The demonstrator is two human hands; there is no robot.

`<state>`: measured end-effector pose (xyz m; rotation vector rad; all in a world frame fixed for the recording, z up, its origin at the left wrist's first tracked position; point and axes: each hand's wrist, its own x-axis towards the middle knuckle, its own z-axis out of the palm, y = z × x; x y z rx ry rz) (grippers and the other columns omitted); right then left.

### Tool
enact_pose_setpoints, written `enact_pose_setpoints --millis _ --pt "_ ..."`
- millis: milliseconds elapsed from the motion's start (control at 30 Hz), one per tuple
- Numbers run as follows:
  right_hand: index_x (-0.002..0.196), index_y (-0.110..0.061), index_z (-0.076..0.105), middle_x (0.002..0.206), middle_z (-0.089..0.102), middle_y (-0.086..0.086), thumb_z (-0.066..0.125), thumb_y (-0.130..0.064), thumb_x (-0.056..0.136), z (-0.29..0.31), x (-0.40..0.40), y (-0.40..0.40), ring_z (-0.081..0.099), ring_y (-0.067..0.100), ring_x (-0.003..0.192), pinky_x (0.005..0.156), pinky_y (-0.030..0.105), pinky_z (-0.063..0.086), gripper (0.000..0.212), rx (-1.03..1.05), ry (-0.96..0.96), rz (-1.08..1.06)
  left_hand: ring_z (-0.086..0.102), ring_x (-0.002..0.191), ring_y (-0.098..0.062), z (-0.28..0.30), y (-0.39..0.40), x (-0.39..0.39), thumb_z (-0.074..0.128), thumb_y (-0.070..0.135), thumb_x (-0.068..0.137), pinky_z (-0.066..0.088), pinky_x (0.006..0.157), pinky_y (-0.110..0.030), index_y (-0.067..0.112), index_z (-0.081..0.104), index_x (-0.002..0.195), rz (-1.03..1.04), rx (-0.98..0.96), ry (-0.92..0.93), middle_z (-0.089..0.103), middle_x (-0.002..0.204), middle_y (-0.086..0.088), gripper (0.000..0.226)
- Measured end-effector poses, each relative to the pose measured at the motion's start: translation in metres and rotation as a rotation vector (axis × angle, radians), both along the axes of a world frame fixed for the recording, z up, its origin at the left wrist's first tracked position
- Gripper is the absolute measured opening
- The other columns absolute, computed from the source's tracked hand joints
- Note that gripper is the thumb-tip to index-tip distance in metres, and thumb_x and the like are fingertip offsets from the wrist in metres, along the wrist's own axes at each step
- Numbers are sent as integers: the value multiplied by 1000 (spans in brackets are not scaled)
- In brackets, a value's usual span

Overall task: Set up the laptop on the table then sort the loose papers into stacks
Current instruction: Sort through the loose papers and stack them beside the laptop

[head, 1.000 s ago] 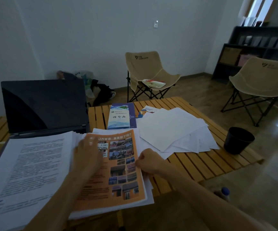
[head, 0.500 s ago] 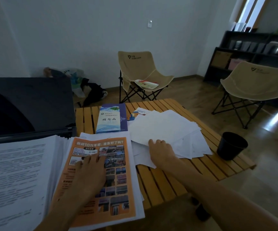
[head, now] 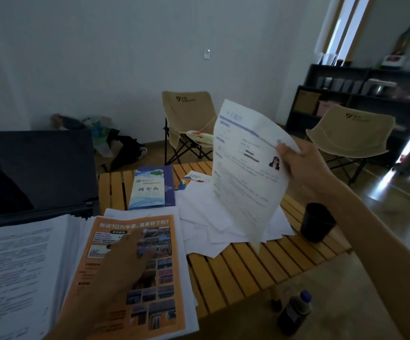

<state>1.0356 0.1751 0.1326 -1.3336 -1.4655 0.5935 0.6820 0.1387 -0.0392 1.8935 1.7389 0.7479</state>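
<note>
Papers are what both hands are on. The right hand [head: 302, 165] is raised above the table [head: 243, 268], thumb and fingers pinching the right edge of a printed sheet [head: 245, 173] near its top corner. That sheet hangs tilted in the air, its top leaning away and its lower corner dangling just over the loose pile [head: 204, 217] of white pages spread across the middle of the slats. It carries blue headings, lines of text and a small photo close to the thumb. The right forearm runs in from the lower right, bare, wrist bent up toward the sheet.

The left hand [head: 125, 261] lies flat, fingers straight and slightly spread, pressing down on an orange flyer [head: 159, 290] that tops a short stack at the near edge. The left forearm comes in from the bottom edge.

Just left of the flyer sits a thick stack [head: 19, 271] of printed pages. Behind that stands the laptop [head: 34, 168], lid open, screen dark. A blue booklet [head: 150, 190] lies beyond the flyer, beside the loose pile.

A black cup [head: 316, 222] shows by the table's right edge; whether it stands on the slats or below them I cannot tell. A dark bottle [head: 294, 312] stands on the floor. Two tan folding chairs [head: 186, 119] stand further back.
</note>
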Motion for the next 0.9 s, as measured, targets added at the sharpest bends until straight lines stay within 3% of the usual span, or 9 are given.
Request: enact_pose_setpoints --millis 33,100,233,367,533,633,700,800,900 --pt "108 -16 67 102 72 18 55 -41 94 5 3 -3 71 37 96 86 59 57 31 -32 64 47 61 87 -3 8 -2 5 62 29 94 46 68 -17 42 48 97 -27 -21 -163 59 95 16 20" --pt "110 -16 67 104 72 18 57 -40 95 7 6 -4 70 40 98 87 61 56 31 -68 80 97 62 85 -3 20 -1 12 66 32 91 45 65 -18 37 53 101 -70 -58 -362 61 96 14 17" --pt "96 -12 64 74 73 -4 48 -23 105 -2 -3 -9 71 11 69 58 25 55 21 -162 -73 167 66 94 -11 30 -6 19 58 39 92 50 75 -31 31 65 100 -124 -159 -557 70 100 4 13" --pt "93 -13 66 79 75 1 51 -28 104 -25 -13 -6 73 16 74 61 24 56 24 -247 -157 189 70 99 -22 27 -17 22 61 27 90 55 87 -45 21 68 114 -187 -367 -715 73 108 -1 25" --pt "98 -14 66 77 74 -5 55 -25 102 -44 -28 0 72 9 70 55 19 53 16 -229 -109 144 74 87 -19 27 -23 28 62 20 92 59 81 -42 17 69 108 -166 -296 -608 76 99 1 17" --pt "115 -15 64 93 76 4 58 -20 100 -49 -44 12 72 17 80 57 24 49 17 -204 60 151 73 82 -17 29 -21 17 59 20 95 58 72 -34 18 67 106 -1 -161 -582 76 93 -1 14" --pt "117 -14 65 104 75 11 61 -19 96 -62 -62 20 70 24 86 63 30 48 21 -326 169 182 71 83 -19 28 -20 -1 59 19 96 56 70 -33 19 65 109 95 -135 -545 74 94 -3 15" --pt "111 -5 67 107 72 15 63 -18 94 -114 -108 22 66 22 84 57 27 51 22 -567 -33 238 68 81 -19 26 -30 -20 59 16 95 55 72 -35 28 63 97 134 -143 -443 71 94 -1 12" --pt "108 -1 67 107 68 17 55 -11 92 -159 -154 21 62 24 86 55 25 49 22 -591 -184 234 60 74 -15 29 -41 -34 56 13 95 43 59 -26 32 56 86 224 -62 -325 64 87 0 20"
